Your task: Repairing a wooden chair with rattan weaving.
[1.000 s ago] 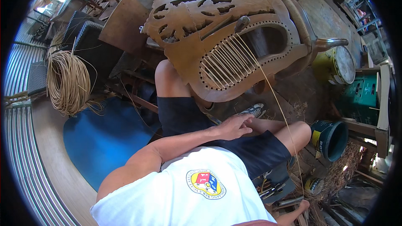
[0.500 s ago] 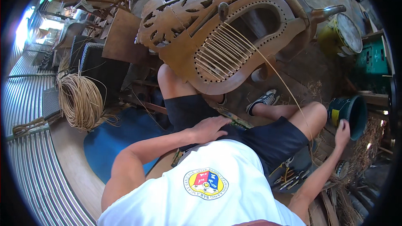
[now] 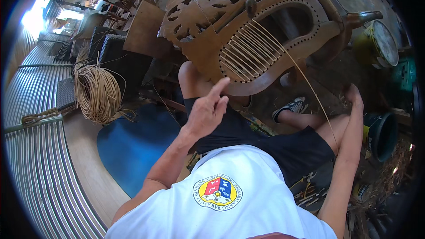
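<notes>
A carved wooden chair frame (image 3: pixel 261 89) lies tilted across my knees, with small holes around its oval opening. Parallel cane strands (image 3: pixel 250 57) span the lower part of that opening. A wooden peg (image 3: pixel 251 8) stands up from the frame at the strands' upper end. From near it, one long loose cane strand (image 3: pixel 312 86) runs down to my right thigh. My left hand (image 3: pixel 207 114) is open, its index finger stretched toward the frame's lower left edge. Holding nothing that I can see, my right hand (image 3: pixel 353 94) hovers beyond my right knee, its fingers mostly hidden.
A coil of cane (image 3: pixel 97 95) hangs at the left beside corrugated metal sheeting (image 3: pixel 33 150). A dark green bucket (image 3: pixel 384 135) stands at the right, below a yellowish pail (image 3: pixel 380 44). Hand tools (image 3: pixel 312 194) lie by my right hip. A blue surface (image 3: pixel 133 146) is at my left.
My left hand has risen from my lap toward the chair frame, its index finger now extended. My right hand has left the bucket's rim and moved forward. The whole view has shifted slightly.
</notes>
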`<act>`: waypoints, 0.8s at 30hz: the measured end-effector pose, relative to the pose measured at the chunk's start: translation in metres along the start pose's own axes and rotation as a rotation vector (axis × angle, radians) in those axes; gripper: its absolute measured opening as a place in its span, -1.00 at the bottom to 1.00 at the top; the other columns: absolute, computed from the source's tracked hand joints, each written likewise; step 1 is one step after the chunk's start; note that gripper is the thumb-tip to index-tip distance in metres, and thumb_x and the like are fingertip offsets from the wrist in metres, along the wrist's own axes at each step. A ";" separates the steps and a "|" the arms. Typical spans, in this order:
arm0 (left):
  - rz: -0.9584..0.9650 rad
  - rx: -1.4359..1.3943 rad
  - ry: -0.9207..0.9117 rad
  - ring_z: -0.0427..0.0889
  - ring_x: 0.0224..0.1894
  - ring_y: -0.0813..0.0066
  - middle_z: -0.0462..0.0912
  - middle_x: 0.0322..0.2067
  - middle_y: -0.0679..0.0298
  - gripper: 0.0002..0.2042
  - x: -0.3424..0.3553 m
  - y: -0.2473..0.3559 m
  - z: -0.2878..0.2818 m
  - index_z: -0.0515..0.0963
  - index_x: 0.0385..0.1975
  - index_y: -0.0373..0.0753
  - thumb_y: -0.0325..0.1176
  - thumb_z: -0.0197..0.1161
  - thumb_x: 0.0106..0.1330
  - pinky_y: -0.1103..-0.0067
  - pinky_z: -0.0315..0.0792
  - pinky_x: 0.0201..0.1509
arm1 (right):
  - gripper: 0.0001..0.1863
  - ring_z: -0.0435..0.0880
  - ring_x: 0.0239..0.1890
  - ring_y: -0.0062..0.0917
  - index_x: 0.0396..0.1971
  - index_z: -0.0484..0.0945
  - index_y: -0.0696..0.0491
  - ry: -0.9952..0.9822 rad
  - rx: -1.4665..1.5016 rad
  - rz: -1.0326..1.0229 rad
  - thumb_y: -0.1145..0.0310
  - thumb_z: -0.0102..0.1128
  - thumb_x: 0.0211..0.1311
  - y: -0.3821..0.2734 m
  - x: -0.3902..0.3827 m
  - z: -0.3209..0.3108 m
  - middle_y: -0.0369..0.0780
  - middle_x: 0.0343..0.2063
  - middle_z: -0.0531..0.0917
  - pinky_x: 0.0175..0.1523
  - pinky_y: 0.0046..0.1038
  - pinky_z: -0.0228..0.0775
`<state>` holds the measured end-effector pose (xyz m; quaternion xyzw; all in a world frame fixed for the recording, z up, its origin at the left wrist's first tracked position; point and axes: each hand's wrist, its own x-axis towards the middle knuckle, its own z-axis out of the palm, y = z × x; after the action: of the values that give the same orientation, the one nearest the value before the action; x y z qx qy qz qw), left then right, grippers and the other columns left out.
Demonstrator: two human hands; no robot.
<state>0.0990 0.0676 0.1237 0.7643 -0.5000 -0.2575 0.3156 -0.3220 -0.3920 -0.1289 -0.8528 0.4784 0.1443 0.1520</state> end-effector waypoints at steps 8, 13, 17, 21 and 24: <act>-0.086 0.089 0.171 0.46 -0.62 0.61 0.51 -0.66 0.30 -0.27 0.046 -0.002 0.001 0.08 0.57 -0.26 -0.54 0.12 0.37 0.62 0.45 -0.38 | -0.60 0.70 0.05 0.00 -0.12 0.73 0.20 -0.038 0.244 0.140 0.17 0.18 0.31 0.011 -0.056 -0.002 0.14 -0.09 0.72 0.16 -0.14 0.53; -0.062 0.160 0.160 0.43 -0.63 0.65 0.47 -0.67 0.34 -0.27 0.047 -0.002 0.001 0.10 0.56 -0.27 -0.55 0.13 0.34 0.65 0.44 -0.40 | -0.63 0.80 -0.10 -0.11 -0.11 0.73 0.22 -0.128 0.415 0.306 0.22 0.21 0.30 0.012 -0.060 -0.007 0.09 -0.25 0.77 0.04 -0.14 0.58; -0.053 0.119 0.161 0.40 -0.62 0.70 0.44 -0.67 0.36 -0.30 0.046 -0.006 0.002 0.18 0.54 -0.22 -0.56 0.12 0.34 0.67 0.42 -0.40 | -0.62 0.78 -0.04 -0.09 -0.09 0.72 0.22 -0.106 0.272 0.230 0.22 0.28 0.28 0.007 -0.048 -0.009 0.11 -0.15 0.76 0.02 -0.19 0.57; -0.075 0.099 0.157 0.39 -0.60 0.68 0.39 -0.68 0.34 -0.31 0.044 -0.007 0.006 0.21 0.54 -0.17 -0.56 0.12 0.35 0.66 0.42 -0.40 | -0.62 0.77 -0.02 -0.09 -0.09 0.72 0.21 -0.088 0.355 0.246 0.22 0.27 0.26 0.005 -0.039 -0.006 0.10 -0.12 0.75 0.05 -0.18 0.58; 0.103 0.246 0.136 0.60 -0.58 0.10 0.60 -0.62 0.09 -0.31 0.034 -0.001 0.019 0.20 0.53 -0.13 -0.48 0.16 0.35 0.36 0.55 -0.31 | -0.62 0.75 0.01 -0.07 -0.09 0.72 0.21 -0.046 0.247 0.190 0.22 0.26 0.26 0.012 -0.038 0.000 0.10 -0.11 0.75 0.08 -0.17 0.57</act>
<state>0.0990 0.0319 0.1072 0.7863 -0.5436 -0.1256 0.2654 -0.3513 -0.3686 -0.1158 -0.7749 0.5674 0.1174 0.2524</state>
